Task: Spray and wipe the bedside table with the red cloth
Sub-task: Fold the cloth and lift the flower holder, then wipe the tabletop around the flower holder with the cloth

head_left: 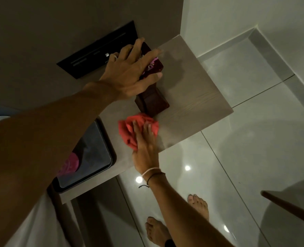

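Note:
The bedside table (197,97) is a pale wood-grain shelf against the wall. My right hand (145,147) presses the bunched red cloth (129,129) flat on its front part. My left hand (129,72) grips the top of a tall dark red box (153,102) that stands on the table just behind the cloth, tilted slightly. No spray bottle is in view.
A dark tray or tablet (92,157) with a pink patch lies on the table's left end. A black switch panel (97,52) is set in the wall behind. Glossy floor tiles (236,157) lie below, with my bare feet (197,205). A dark wooden edge (290,205) juts in at right.

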